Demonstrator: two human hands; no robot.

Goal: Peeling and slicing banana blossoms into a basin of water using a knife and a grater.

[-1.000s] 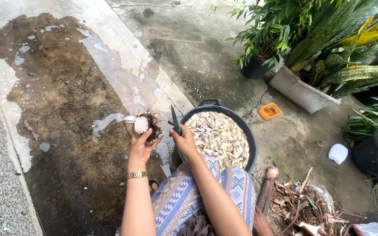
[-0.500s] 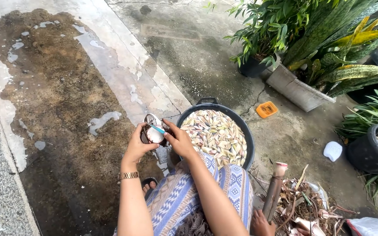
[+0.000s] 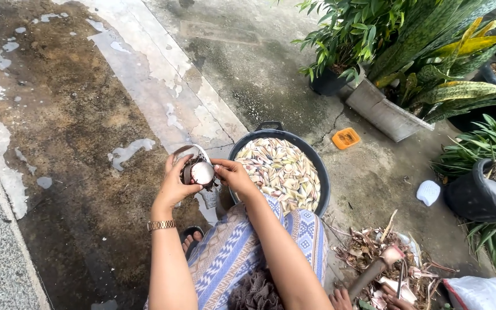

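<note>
My left hand (image 3: 174, 185), with a gold watch on its wrist, cups a round cut bud (image 3: 202, 172) with a pale pink cut face and dark outer layers that curl away at the top. My right hand (image 3: 233, 175) pinches the bud's right edge with its fingertips. Both hands hover just left of a black basin (image 3: 323, 185) filled with pale yellow and pink sliced pieces. No knife shows in either hand now. My patterned blue skirt (image 3: 236, 252) is below the hands.
Wet, stained concrete lies to the left. Potted plants (image 3: 386, 63) line the far right, with an orange lid (image 3: 346, 138) and a white object (image 3: 429, 192) on the ground. A pile of peelings (image 3: 386, 258) and another person's hand with a wooden-handled tool (image 3: 374, 270) lie at the bottom right.
A knife blade seen in my right hand a second ago is gone from sight. Both hands drew closer together around the bud, whose cut face now points up at me.
</note>
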